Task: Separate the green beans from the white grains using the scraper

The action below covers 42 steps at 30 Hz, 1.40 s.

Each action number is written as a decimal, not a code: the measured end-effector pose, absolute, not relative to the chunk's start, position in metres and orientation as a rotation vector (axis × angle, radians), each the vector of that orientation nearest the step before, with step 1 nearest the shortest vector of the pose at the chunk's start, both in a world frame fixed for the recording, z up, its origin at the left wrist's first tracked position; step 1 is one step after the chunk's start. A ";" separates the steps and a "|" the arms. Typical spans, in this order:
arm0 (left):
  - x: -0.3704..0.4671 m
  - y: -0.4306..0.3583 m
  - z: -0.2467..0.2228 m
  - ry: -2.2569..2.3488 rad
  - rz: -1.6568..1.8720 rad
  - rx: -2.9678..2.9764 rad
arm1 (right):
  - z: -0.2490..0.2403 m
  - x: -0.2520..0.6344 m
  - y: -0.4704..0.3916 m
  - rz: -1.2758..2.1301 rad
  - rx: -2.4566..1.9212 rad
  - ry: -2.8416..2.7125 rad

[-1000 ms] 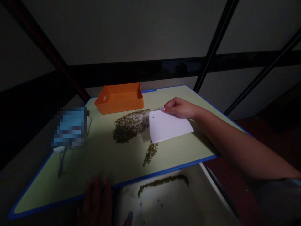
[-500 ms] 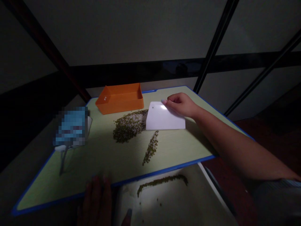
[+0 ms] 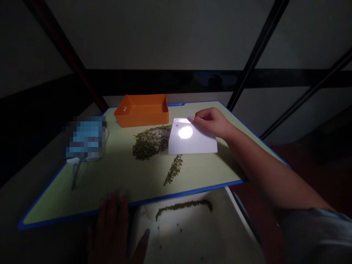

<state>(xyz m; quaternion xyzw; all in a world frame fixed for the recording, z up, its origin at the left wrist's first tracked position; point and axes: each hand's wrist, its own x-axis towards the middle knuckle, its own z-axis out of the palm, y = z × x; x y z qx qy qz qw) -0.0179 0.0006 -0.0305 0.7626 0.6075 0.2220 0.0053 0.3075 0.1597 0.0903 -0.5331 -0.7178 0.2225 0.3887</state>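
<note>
My right hand [image 3: 213, 123] pinches the top edge of a white plastic dough scraper [image 3: 192, 141], which stands tilted over the pale green board [image 3: 115, 183]. At the scraper's left lies a pile of small green-brown seed-like grains [image 3: 150, 143]. A thin strip of the same grains [image 3: 173, 170] runs towards the board's front edge. My left hand [image 3: 114, 227] is at the left wall of a white bin [image 3: 231, 220], thumb inside and fingers outside; its lower part is dark. A curved line of grains lies along the bin's far side, with a few loose ones on its floor.
An orange open tray [image 3: 143, 117] stands at the back of the board. To the left lies a blurred-out blue packet [image 3: 88, 135] with a grey handle-like piece [image 3: 75, 174] beside it. A dark-framed panel wall [image 3: 165, 36] rises behind the board.
The scraper has tipped a little, and a bright glare now shows on its face. My right hand still holds it. The view has shifted slightly; both hands stay much where they were.
</note>
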 end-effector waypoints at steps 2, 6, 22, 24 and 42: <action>-0.019 0.000 -0.030 1.887 0.679 2.402 | 0.091 0.301 0.153 0.682 -1.292 -1.922; -0.023 -0.001 -0.032 1.867 0.671 2.408 | 0.089 0.291 0.145 0.754 -1.212 -2.091; -0.029 0.004 -0.037 1.855 0.626 2.456 | 0.087 0.289 0.144 0.595 -1.221 -2.225; -0.029 0.004 -0.037 1.882 0.629 2.423 | 0.086 0.289 0.144 0.598 -1.229 -2.220; -0.003 -0.011 -0.011 1.966 0.584 2.291 | 0.083 0.294 0.145 0.536 -1.295 -2.216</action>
